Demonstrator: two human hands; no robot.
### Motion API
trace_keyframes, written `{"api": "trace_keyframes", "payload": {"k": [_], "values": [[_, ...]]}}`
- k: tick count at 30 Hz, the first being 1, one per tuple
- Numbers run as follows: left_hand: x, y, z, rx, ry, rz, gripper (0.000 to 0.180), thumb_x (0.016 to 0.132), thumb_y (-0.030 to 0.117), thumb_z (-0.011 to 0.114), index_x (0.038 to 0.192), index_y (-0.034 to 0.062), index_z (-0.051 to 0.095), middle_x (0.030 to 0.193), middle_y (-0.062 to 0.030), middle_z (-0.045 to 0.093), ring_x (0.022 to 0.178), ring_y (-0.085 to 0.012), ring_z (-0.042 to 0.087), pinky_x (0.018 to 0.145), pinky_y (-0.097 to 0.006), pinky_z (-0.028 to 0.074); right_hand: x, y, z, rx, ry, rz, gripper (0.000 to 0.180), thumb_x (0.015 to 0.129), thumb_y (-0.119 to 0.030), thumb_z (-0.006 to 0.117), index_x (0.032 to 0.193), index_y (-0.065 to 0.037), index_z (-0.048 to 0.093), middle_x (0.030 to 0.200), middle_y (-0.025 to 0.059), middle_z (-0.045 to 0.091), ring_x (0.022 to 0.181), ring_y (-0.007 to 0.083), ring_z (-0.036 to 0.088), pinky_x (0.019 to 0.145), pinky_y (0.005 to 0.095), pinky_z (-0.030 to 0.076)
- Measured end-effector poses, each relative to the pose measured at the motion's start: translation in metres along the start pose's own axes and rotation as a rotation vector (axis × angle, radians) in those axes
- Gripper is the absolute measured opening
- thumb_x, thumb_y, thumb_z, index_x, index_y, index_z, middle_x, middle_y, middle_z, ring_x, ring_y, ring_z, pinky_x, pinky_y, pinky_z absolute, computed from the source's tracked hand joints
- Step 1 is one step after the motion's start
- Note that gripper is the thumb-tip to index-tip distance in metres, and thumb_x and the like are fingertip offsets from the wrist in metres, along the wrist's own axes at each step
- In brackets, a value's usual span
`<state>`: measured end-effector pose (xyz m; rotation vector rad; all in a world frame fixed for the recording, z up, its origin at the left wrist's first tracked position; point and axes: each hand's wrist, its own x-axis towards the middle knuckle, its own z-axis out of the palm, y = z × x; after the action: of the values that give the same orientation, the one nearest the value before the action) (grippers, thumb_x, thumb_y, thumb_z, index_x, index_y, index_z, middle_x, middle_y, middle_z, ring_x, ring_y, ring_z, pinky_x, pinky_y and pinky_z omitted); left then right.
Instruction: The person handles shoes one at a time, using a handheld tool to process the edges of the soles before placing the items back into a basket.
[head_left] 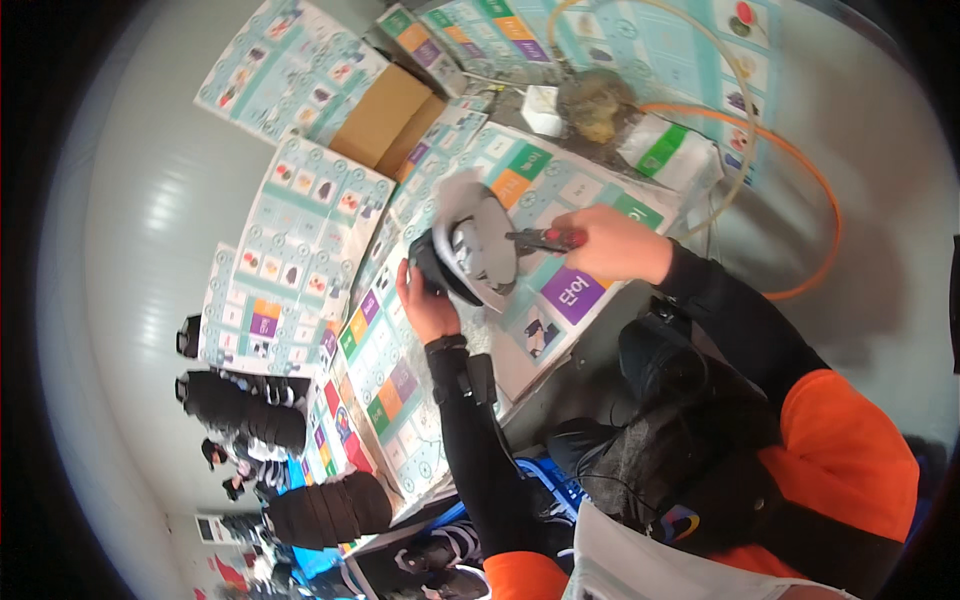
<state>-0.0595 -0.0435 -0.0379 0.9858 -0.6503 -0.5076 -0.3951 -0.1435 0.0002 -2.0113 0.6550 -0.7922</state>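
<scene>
Fingers of left hand [425,305] clamp a shoe [462,255]; right hand [612,243] fingers grip a red-handled tool [545,238].

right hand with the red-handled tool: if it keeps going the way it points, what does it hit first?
The right hand points its red-handled tool leftward, and the tip already sits at the grey sole of the dark shoe held by the left hand. So the shoe comes first; exact contact depth is unclear.
</scene>
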Motion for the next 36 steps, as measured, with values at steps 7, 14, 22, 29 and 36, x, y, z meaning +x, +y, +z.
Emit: {"api": "trace_keyframes", "payload": {"k": [7, 14, 22, 29, 36], "values": [[-0.002, 0.029, -0.023, 0.251, -0.152, -0.134, 0.04, 0.108, 0.026, 0.059, 0.135, -0.0028, 0.063, 0.124, -0.0081, 0.072, 0.11, -0.0186, 0.067, 0.095, -0.034, 0.052, 0.009, 0.001, 0.003, -0.047, -0.022, 0.021, 0.017, 0.077, -0.008, 0.059, 0.089, -0.001, 0.068, 0.079, 0.0248, 0.066, 0.082, 0.0474, 0.064, 0.07, 0.0534, 0.048], [0.001, 0.053, -0.022, 0.304, -0.177, -0.259, 0.028, 0.104, 0.023, 0.071, 0.123, 0.0034, 0.068, 0.115, -0.0028, 0.074, 0.098, -0.0123, 0.069, 0.087, -0.027, 0.051, 0.014, -0.011, 0.008, -0.038, -0.008, 0.084, 0.023, 0.077, -0.008, 0.057, 0.09, 0.002, 0.073, 0.082, 0.0291, 0.068, 0.085, 0.0488, 0.066, 0.075, 0.0544, 0.052], [0.011, 0.077, -0.034, 0.44, -0.317, -0.342, 0.033, 0.099, 0.013, 0.066, 0.128, -0.002, 0.064, 0.112, -0.0043, 0.072, 0.104, -0.0142, 0.066, 0.093, -0.03, 0.048, 0.015, -0.009, 0.004, -0.078, -0.063, 0.079, 0.021, 0.077, -0.006, 0.057, 0.092, -0.002, 0.071, 0.081, 0.0251, 0.068, 0.083, 0.0473, 0.066, 0.07, 0.0535, 0.049], [0.03, 0.084, -0.06, 0.298, -0.219, -0.53, 0.037, 0.1, 0.023, 0.065, 0.126, -0.0037, 0.066, 0.106, -0.0053, 0.07, 0.094, -0.0162, 0.065, 0.083, -0.031, 0.049, 0.008, -0.011, 0.021, -0.034, -0.152, 0.016, 0.021, 0.078, -0.006, 0.057, 0.092, 0.0, 0.071, 0.084, 0.0263, 0.068, 0.084, 0.0479, 0.066, 0.073, 0.0536, 0.05], [0.007, 0.073, -0.012, 0.802, -0.197, -0.235, 0.038, 0.099, 0.033, 0.073, 0.109, -0.0039, 0.076, 0.09, -0.0018, 0.072, 0.079, -0.0101, 0.063, 0.074, -0.026, 0.048, 0.013, -0.006, 0.021, -0.1, -0.214, 0.088, 0.019, 0.075, -0.009, 0.06, 0.087, 0.001, 0.069, 0.08, 0.0248, 0.067, 0.08, 0.0459, 0.066, 0.07, 0.0489, 0.051]]}}
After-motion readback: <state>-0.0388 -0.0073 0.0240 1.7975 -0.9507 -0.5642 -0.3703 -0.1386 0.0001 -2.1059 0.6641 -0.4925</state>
